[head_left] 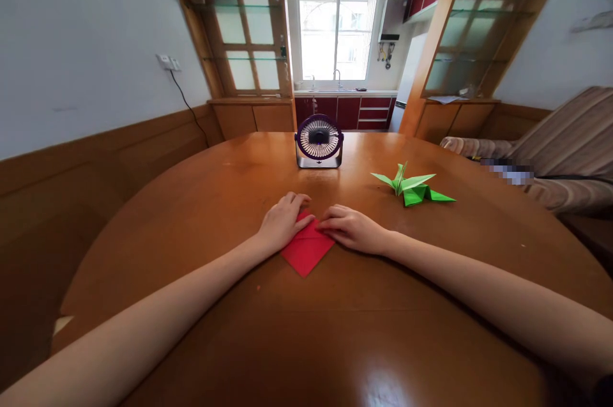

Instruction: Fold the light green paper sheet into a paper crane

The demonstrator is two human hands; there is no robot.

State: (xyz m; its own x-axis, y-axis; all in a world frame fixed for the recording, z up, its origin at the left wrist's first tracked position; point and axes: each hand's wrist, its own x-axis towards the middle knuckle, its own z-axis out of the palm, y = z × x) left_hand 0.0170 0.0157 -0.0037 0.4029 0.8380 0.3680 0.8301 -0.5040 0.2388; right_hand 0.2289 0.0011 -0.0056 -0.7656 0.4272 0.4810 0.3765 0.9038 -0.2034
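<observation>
A sheet of red origami paper point(307, 252), its outline like a diamond with one corner toward me, lies on the wooden table. My left hand point(283, 223) rests over its upper left edge, fingers stretched forward and the thumb apart on the paper, pressing it down. At the upper right edge, my right hand point(353, 229) has its fingers curled together and pinches the paper. A crease runs across the upper part of the sheet. The far corner is partly covered by my left fingers.
Beyond my right hand stands a folded green paper crane point(414, 186). A small dark purple fan point(319, 140) faces me near the far side of the oval table point(201, 202). A striped sofa point(565, 138) is at the right, past the table's edge.
</observation>
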